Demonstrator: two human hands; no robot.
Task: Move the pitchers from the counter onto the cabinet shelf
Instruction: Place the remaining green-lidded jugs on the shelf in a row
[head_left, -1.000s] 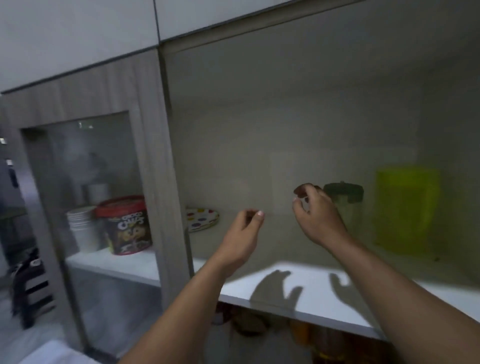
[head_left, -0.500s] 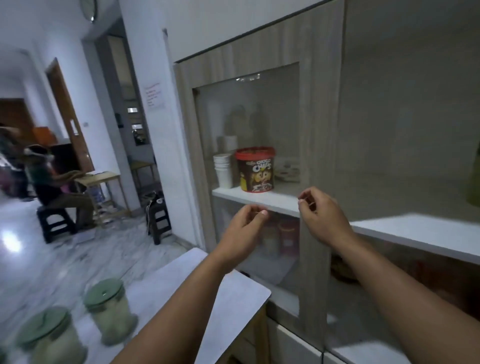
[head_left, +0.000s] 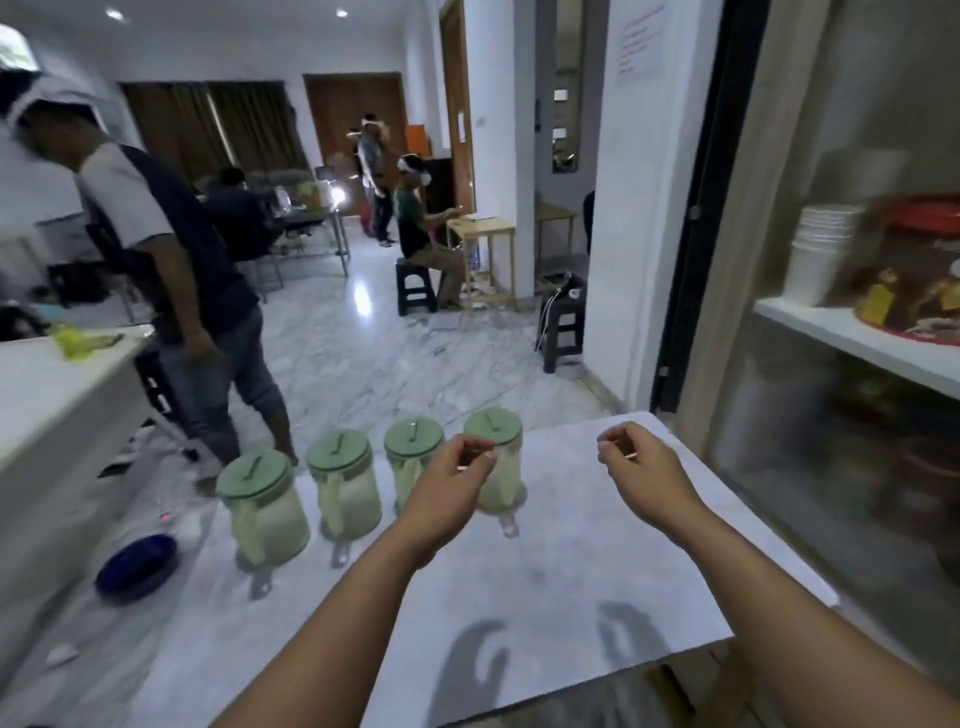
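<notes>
- Four green-lidded pitchers (head_left: 343, 480) stand in a row on the white surface (head_left: 571, 571), left of the middle.
- The left hand (head_left: 451, 491), loosely curled and empty, is in front of the rightmost pitcher (head_left: 496, 462).
- The right hand (head_left: 641, 470), curled and empty, is well to its right.

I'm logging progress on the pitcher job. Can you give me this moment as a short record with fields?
pitchers on counter: four, green lids, in a row
counter: white
left hand: empty, in front of the rightmost pitcher
right hand: empty, above the bare counter
cabinet shelf: at right, holds a cup stack
</notes>
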